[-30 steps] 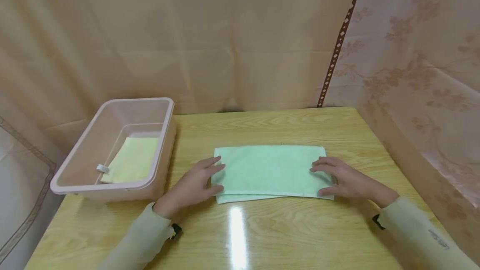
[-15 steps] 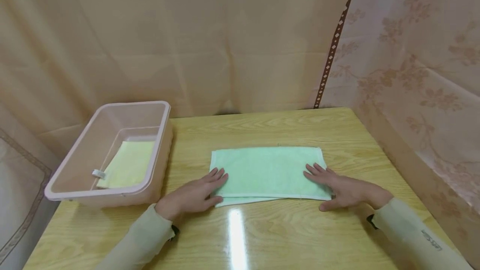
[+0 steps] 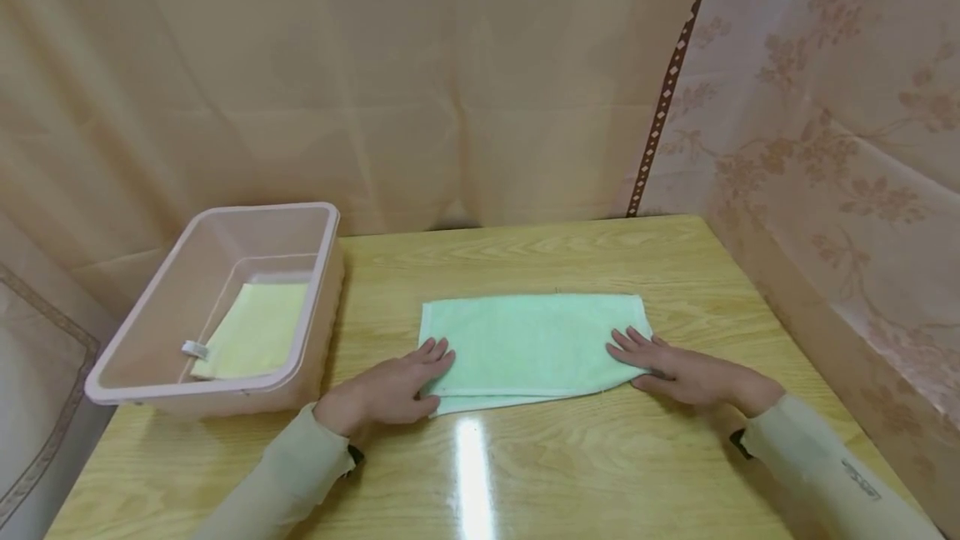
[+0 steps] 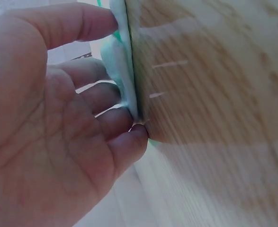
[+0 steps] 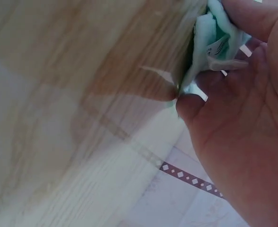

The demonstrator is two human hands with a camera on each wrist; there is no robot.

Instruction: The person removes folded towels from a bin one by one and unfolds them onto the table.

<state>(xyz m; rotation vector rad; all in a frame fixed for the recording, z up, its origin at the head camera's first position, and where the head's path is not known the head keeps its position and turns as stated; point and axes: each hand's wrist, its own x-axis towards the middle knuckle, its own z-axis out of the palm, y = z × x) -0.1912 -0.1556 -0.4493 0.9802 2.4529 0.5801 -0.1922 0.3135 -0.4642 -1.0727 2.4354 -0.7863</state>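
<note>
A folded mint-green towel lies on the wooden table, its lower layer showing along the near edge. My left hand rests on its left end with fingers extended over the top and thumb tip at the near corner. In the left wrist view, the towel's layered edge runs by the thumb and under the fingers. At the other end, my right hand pinches the near right corner, fingers on top and thumb beneath the raised edge. The right wrist view shows a white label between the layers there.
A pale pink plastic basin stands on the table's left side. Inside it lies a folded yellow cloth with a white tag. Beige curtains hang behind the table, and floral fabric borders its right side.
Both hands have settled onto the towel's ends. The right thumb has moved in under the near right corner, which is now lifted and drawn in. The camera view has shifted slightly.
</note>
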